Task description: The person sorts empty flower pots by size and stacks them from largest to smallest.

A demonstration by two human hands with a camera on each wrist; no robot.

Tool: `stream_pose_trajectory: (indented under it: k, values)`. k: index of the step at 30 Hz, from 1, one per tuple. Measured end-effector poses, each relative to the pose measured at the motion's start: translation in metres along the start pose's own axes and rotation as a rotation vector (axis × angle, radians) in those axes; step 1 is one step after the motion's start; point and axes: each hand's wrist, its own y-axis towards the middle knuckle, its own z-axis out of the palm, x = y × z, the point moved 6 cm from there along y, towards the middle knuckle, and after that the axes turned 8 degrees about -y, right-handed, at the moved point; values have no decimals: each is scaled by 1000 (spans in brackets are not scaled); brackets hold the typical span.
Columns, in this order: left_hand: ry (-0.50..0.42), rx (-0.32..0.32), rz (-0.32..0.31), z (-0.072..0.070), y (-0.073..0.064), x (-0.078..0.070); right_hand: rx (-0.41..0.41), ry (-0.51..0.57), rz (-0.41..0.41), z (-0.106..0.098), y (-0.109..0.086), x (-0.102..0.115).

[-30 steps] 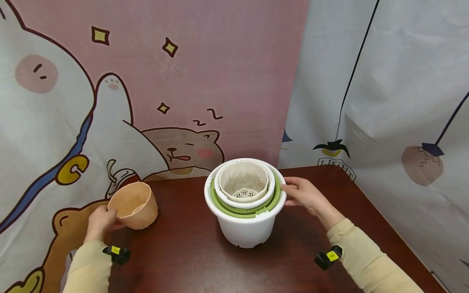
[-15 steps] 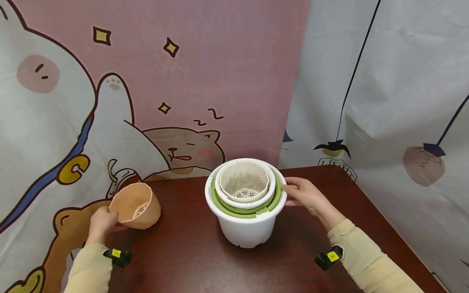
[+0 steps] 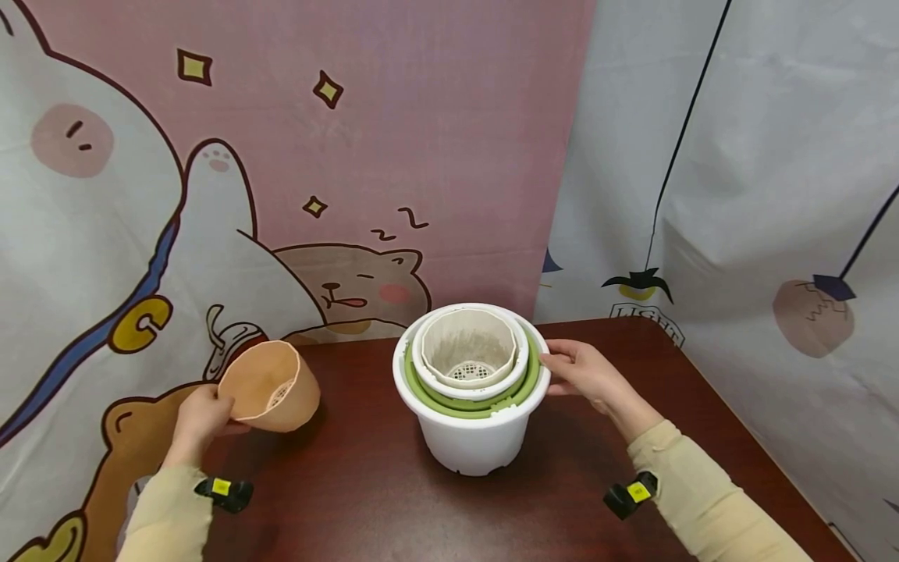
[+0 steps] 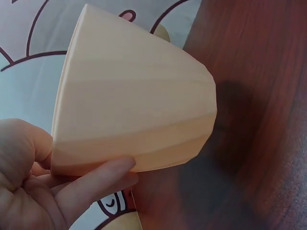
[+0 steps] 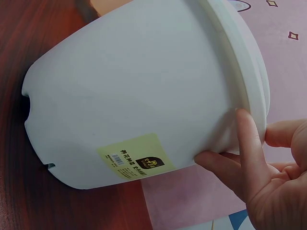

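Observation:
My left hand [image 3: 202,419] pinches the rim of a peach flower pot [image 3: 303,396], thumb at the edge and fingers along the outer wall. The pot is tilted above the table, its mouth facing up and left, with holes in its base. A large white flower pot [image 3: 472,446] stands upright at the middle of the table. Nested inside it are a green pot [image 3: 449,407], a smaller white pot and a cream pot [image 3: 469,336] with a perforated base. My right hand [image 3: 586,376] grips the large pot's rim on the right side, fingers under the lip [image 5: 249,91].
The dark brown table [image 3: 365,499] meets a pink and white cartoon cloth [image 3: 449,140] at the back and a grey-white cloth [image 3: 772,234] at the right. A yellow label [image 5: 136,157] is stuck on the large pot's wall.
My left hand has moved slightly right and up with the peach pot, which has tilted further. The right hand and the nested pots stay in place.

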Motion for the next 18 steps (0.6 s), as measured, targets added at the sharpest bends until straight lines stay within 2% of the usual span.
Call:
stream_pose_trajectory:
  k: [8, 18]
  values:
    - [-18, 10, 23, 4, -6, -21, -5, -3, 6, 0, 0, 0]
    - [0, -4, 112, 6, -12, -48, -9, -6, 5, 0, 1, -2]
